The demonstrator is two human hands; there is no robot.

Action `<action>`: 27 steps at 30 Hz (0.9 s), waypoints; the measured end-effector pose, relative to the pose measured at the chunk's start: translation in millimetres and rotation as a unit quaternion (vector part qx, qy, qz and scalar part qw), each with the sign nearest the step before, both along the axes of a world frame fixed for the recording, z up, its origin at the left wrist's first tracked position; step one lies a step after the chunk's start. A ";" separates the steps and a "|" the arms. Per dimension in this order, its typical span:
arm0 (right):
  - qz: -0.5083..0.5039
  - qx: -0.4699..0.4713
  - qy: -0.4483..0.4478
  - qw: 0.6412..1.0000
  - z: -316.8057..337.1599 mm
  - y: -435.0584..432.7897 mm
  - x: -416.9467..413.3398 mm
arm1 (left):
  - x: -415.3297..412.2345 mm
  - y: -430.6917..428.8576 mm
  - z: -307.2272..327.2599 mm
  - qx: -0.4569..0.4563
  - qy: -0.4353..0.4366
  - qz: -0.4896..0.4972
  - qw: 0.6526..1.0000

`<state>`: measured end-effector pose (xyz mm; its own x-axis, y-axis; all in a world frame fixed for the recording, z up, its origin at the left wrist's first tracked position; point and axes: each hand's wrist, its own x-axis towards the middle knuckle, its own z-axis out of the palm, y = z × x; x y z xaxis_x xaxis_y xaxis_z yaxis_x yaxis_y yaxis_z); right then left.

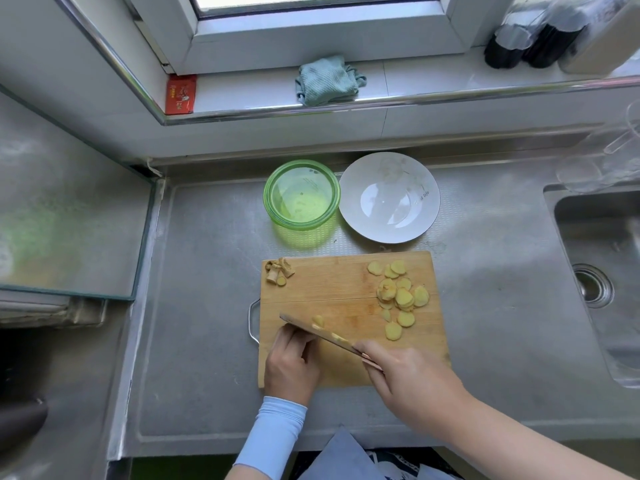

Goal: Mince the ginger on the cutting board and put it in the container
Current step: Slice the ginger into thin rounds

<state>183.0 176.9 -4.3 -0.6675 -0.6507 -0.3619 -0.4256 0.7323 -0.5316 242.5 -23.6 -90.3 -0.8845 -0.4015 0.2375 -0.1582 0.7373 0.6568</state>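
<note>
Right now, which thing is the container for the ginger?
Find the wooden cutting board on the steel counter. Just behind it, toward the window, two round things sit side by side. The container is the left one: see-through green, not the white plate.

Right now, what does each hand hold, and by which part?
The right hand grips the flat steel knife by its handle. The left hand curls beside the blade; whether it holds anything is hidden.

Green container (pixel 301 194) touches plate (pixel 389 197); bare counter (pixel 207 271) left of board (pixel 346 292).
</note>
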 end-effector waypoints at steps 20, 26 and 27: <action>0.017 0.045 -0.013 0.999 12.5 -0.1 -12.1 | -0.3 -1.4 -1.6 -0.004 -0.010 -0.012 1.000; 0.018 0.050 -0.020 0.998 12.4 -0.7 -12.7 | 0.1 -1.9 -5.3 -0.004 -0.007 -0.009 1.000; 0.018 0.053 -0.022 0.998 10.9 -2.9 -13.6 | 0.2 -1.9 -5.5 -0.004 -0.003 -0.007 1.000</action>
